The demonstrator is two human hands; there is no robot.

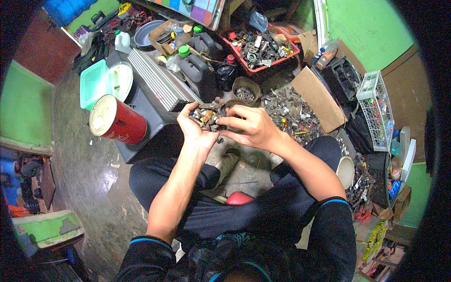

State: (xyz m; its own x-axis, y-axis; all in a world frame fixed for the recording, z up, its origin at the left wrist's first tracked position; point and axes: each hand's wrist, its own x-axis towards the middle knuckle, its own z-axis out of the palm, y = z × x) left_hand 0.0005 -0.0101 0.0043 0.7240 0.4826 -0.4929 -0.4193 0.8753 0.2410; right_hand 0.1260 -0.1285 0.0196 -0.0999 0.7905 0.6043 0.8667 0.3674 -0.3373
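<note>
My left hand (201, 136) is cupped palm up, its fingers curled round a handful of small metal hardware pieces (205, 117), some brassy and some grey. Over that handful, my right hand (253, 126) reaches in from the right with its fingers bent and tips pressed together among the pieces. Whatever lies between those fingertips is too small to make out. Just beyond my hands stands a round tin (255, 86) with small metal bits in it. A pile of loose hardware (289, 110) spreads over the floor to its right.
On the left, a red can (127, 123) and a clear green tub (94, 84) stand on a dark box. Behind are dark jugs (193, 70) with green caps and a red crate (260, 68) full of parts. A cardboard sheet (319, 98) and white basket (376, 105) stand right.
</note>
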